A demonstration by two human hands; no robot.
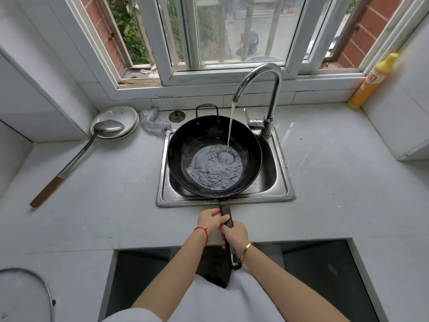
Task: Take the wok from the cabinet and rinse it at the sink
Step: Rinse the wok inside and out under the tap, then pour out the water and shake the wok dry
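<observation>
Wok under running faucet, ladle left, bottle right.

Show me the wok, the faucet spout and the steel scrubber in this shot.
wok (pixel 199 135): head view, on the dry inner wall, upper left.
faucet spout (pixel 260 68): head view, on the top of the chrome arch.
steel scrubber (pixel 154 123): head view, on the middle of the mesh.

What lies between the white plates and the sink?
In the head view, a metal scrubber lies on the counter between the plates and the sink, by its back-left corner.
</observation>
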